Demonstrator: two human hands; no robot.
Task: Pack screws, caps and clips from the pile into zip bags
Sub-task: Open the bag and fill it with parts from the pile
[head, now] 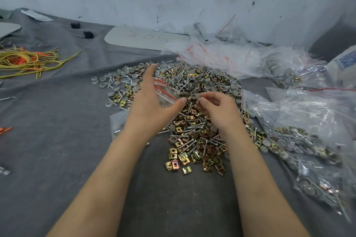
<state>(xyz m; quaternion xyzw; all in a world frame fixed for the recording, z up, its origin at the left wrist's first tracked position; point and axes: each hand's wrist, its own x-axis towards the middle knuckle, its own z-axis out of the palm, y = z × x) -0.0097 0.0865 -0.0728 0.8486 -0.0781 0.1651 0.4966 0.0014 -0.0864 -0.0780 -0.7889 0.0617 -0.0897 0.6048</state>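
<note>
Grey flat panel, upper centre of frame, lying at the foot of the wall: handwritten dark numerals "5" and "0", upside down to the camera, reading "50" when turned. To the left of the numerals on the same panel: short red handwritten word or mark, not legible. White sack, right edge of frame: blue printed block, code-like pattern, too blurred to read.

A grey cloth covers the whole surface. On it a pile of screws, caps and clips lies in the centre, filled bags at the right, empty bags upper right, yellow cords upper left, a grey panel at the top.
</note>
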